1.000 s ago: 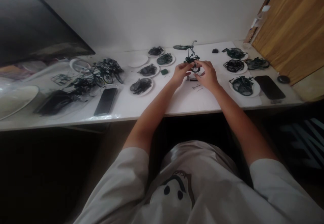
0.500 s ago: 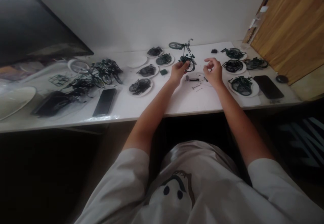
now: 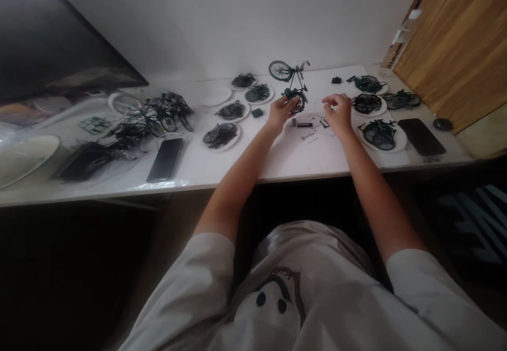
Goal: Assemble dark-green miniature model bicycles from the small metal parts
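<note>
A dark miniature bicycle (image 3: 295,93) is tilted up above the white work surface, its handlebar and one spoked wheel pointing toward the wall. My left hand (image 3: 279,113) grips it by the lower wheel, with the thumb over the rim. To its right, apart from the bicycle, my right hand (image 3: 339,112) is raised with thumb and index finger curled together; anything between them is too small to make out. Below and between the hands lie a black bar-shaped part (image 3: 304,125), a small T-shaped metal pin (image 3: 308,136) and several thin loose pieces.
White plates with dark bicycle parts stand on the left (image 3: 233,140) and right (image 3: 401,142). A phone (image 3: 165,159) lies left, another (image 3: 421,136) right. Assembled miniature bicycles (image 3: 168,110) cluster at left. A green block (image 3: 257,113) and black block (image 3: 336,80) lie nearby.
The bicycle has turned slightly in my left hand and shifted right, its upper wheel showing rounder. My right hand has moved a little right, its thumb and index finger drawn closer.
</note>
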Tool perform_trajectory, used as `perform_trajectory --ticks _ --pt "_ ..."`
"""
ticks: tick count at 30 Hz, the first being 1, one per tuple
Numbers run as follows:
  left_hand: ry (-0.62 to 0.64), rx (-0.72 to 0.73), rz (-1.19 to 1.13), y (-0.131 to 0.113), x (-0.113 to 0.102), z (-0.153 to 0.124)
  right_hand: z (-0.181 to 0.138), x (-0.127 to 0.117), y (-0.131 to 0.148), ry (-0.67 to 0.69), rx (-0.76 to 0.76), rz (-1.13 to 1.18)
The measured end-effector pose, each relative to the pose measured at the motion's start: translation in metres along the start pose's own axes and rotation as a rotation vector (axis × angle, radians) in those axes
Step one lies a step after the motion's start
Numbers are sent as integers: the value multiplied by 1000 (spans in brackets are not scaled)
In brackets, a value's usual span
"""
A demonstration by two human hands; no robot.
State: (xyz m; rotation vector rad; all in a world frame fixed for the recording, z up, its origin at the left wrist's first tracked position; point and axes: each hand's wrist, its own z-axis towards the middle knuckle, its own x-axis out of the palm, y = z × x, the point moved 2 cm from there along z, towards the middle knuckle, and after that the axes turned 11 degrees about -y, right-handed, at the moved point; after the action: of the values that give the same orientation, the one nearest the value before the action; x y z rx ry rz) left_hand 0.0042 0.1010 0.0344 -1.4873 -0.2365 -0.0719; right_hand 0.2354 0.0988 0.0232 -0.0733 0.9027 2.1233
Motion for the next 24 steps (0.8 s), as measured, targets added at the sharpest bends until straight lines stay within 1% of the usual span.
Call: perform_trajectory --ticks 3,6,8,13,17,24 --pt "-1 10 4 -1 1 -1 1 3 -10 -26 -14 -8" --pt "-30 22 10 0 1 1 1 4 -15 -30 -29 -29" --pt "-50 21 12 2 1 3 0 5 -14 1 -25 -17" --pt "-75 11 3 4 2 7 -5 6 -6 130 -16 54" --pt "-72 14 14 3 2 6 -5 2 -4 134 -1 49" --pt "-86 28 36 3 1 8 -5 4 -14 154 11 34"
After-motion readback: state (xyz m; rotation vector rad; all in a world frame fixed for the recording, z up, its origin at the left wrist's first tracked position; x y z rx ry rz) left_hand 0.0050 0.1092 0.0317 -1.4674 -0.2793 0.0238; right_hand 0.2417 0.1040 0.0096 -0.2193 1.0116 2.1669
